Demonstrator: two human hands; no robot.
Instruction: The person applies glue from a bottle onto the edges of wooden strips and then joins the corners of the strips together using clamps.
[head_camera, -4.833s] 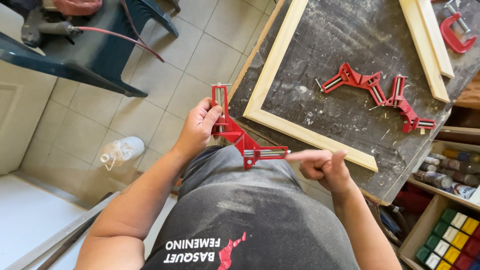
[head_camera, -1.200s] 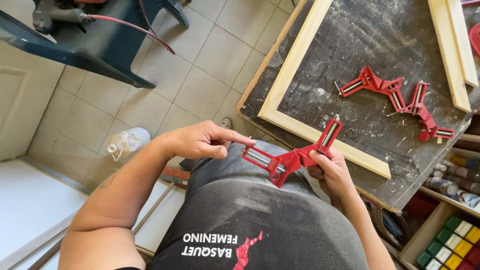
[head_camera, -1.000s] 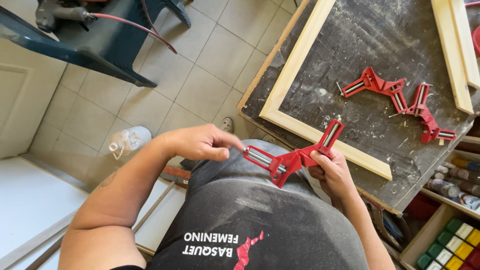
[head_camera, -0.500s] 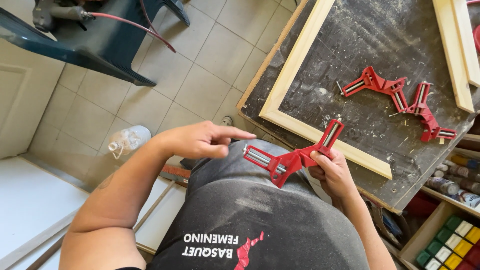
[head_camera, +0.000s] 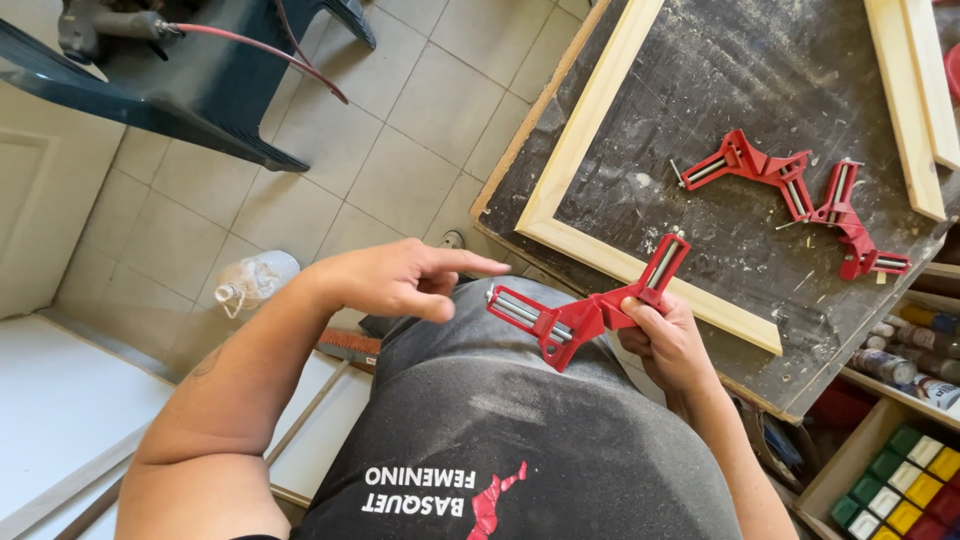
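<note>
My right hand (head_camera: 665, 345) grips a red corner clamp (head_camera: 585, 310) at its middle, held in front of my waist beside the workbench edge. One arm of the clamp points up over the pale wooden frame (head_camera: 580, 150), the other points left with its metal screw end showing. My left hand (head_camera: 405, 280) hovers just left of that screw end, index finger stretched out, thumb and other fingers loosely curled, holding nothing. Two more red corner clamps (head_camera: 800, 190) lie on the dark, dusty bench top (head_camera: 700, 90) inside the frame.
More pale wood strips (head_camera: 915, 90) lie at the bench's far right. Shelves with cans and coloured boxes (head_camera: 905, 470) stand lower right. On the tiled floor are a plastic bottle (head_camera: 255, 280) and a dark plastic chair (head_camera: 190, 90) carrying a tool with a red hose.
The clamp passed from my left hand to my right since the oldest frame. In the last second my left fingers pinched the screw end, then let go and straightened.
</note>
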